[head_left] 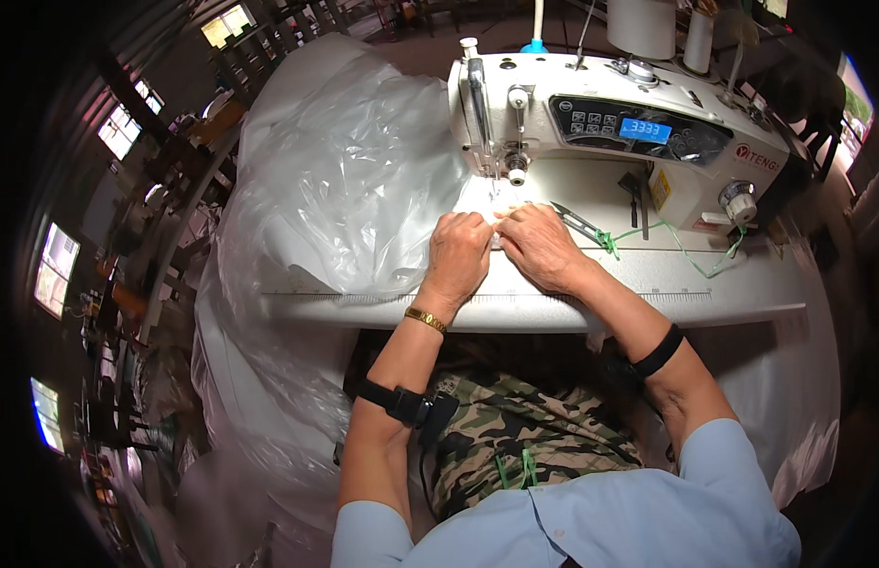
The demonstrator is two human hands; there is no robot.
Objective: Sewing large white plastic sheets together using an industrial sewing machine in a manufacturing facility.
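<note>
Both my hands are close together on the white sewing machine bed, just in front of the needle and presser foot (497,189) of a sewing machine (591,80). My left hand (458,248) has its fingers curled down. Beside it, my right hand (541,248) also has bent fingers, and the fingertips of the two nearly meet. Something small and whitish seems pinched between them, but glare and the fingers hide what it is. Right of my right hand lie thread snips (574,221) tied with green string (674,248). A small black-handled tool (632,189) rests farther right.
A big heap of clear plastic sheeting (345,180) covers the table's left side and hangs over its edge. A printed ruler scale (610,294) runs along the front. White thread cones (641,28) stand behind the machine. A blue-lit display (646,131) glows on its arm.
</note>
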